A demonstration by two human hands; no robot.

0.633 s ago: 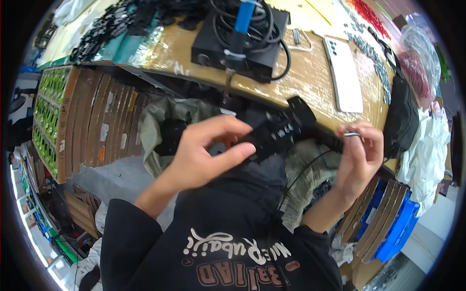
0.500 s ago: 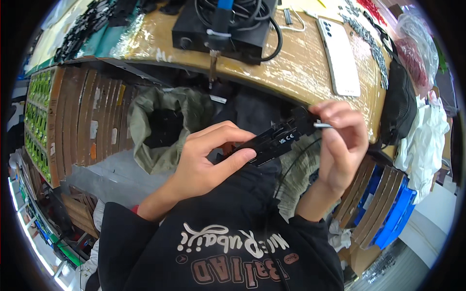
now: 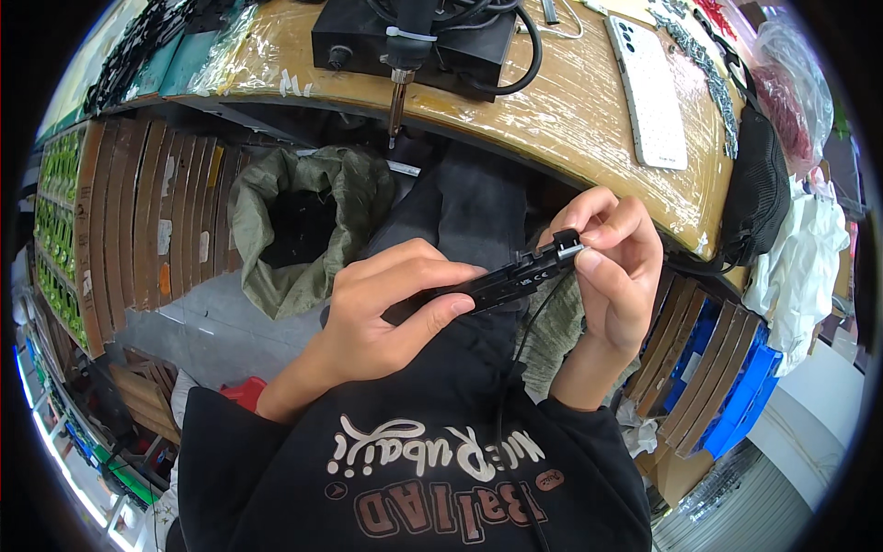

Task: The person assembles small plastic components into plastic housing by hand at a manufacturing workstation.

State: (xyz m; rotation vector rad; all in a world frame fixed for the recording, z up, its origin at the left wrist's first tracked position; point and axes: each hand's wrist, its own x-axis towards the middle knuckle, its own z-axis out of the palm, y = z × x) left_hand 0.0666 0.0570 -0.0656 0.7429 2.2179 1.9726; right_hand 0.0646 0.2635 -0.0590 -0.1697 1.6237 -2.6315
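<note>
My left hand (image 3: 382, 308) grips a slim black plastic housing (image 3: 497, 290) between thumb and fingers, over the front of my black sweatshirt. The housing tilts up to the right and has small white print on its side. At its right end my right hand (image 3: 612, 267) is closed in a pinch. A short, thin silver-white piece (image 3: 563, 257) lies along the housing's end, at the tips of my right thumb and forefinger. A thin black cable (image 3: 527, 333) hangs below the housing.
Ahead is a film-covered workbench (image 3: 561, 124) with a black control box (image 3: 460, 69), a metal-tipped tool (image 3: 397, 106) over its edge and a white phone (image 3: 648, 97). An open green sack (image 3: 248, 230) stands below. Stacked cardboard trays (image 3: 138, 221) are at left, blue trays (image 3: 736, 396) at right.
My right hand has moved left and down, bringing the silver-white piece against the end of the housing. The left hand keeps its hold. The whole view has shifted slightly.
</note>
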